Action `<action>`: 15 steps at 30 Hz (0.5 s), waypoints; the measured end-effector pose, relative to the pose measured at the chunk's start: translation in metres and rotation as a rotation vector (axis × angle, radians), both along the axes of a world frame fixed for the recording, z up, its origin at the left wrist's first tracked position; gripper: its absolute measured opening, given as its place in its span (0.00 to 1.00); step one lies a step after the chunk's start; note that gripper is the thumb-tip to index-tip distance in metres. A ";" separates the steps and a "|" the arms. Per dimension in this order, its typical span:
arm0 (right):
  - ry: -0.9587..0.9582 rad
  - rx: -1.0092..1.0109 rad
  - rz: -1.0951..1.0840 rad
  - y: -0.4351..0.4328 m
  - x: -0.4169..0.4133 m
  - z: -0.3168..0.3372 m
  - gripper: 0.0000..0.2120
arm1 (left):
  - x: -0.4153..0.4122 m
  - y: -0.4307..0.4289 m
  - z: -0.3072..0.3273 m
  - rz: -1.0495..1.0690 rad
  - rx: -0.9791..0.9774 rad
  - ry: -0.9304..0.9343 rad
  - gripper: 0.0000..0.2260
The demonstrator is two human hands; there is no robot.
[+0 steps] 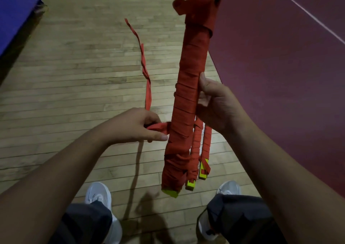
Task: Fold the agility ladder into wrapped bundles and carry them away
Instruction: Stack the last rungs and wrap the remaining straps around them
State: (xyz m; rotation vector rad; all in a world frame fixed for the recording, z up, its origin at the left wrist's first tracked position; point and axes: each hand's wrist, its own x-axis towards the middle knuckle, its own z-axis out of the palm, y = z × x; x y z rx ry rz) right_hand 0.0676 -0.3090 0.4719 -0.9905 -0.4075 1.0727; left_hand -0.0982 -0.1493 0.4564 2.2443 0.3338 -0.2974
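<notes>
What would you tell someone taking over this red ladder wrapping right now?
Left hand: pinches the loose strap close to the big bundle; the strap's tail trails free.
Right hand: grips the big bundle mid-length, upright over the wooden floor, with two thinner wrapped bundles beside it.
Done: big bundle wrapped nearly end to end; yellow rung ends poke out below.
Left: wind in the tail, secure it, carry everything away.

I see the ladder bundle (188, 94) standing nearly upright mid-scene, wound tightly in red webbing, yellow rung ends (170, 192) showing at its near end. A loose strap tail (147, 75) leaves its left side, running far-left.
</notes>
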 end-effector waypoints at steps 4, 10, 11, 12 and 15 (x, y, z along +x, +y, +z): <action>-0.027 0.000 -0.067 -0.001 0.001 0.005 0.12 | -0.003 0.007 -0.001 0.077 -0.212 -0.087 0.10; -0.203 -0.133 -0.159 0.000 -0.002 0.005 0.10 | -0.001 -0.008 0.000 0.196 -0.265 -0.188 0.08; -0.243 -0.177 -0.171 0.001 -0.003 0.004 0.13 | 0.000 -0.012 -0.001 0.232 -0.242 -0.202 0.10; -0.277 -0.220 -0.182 0.001 -0.006 0.004 0.16 | 0.000 -0.016 -0.001 0.259 -0.212 -0.216 0.14; -0.366 -0.304 -0.232 0.004 -0.014 0.004 0.21 | 0.001 -0.026 -0.004 0.305 -0.096 -0.251 0.23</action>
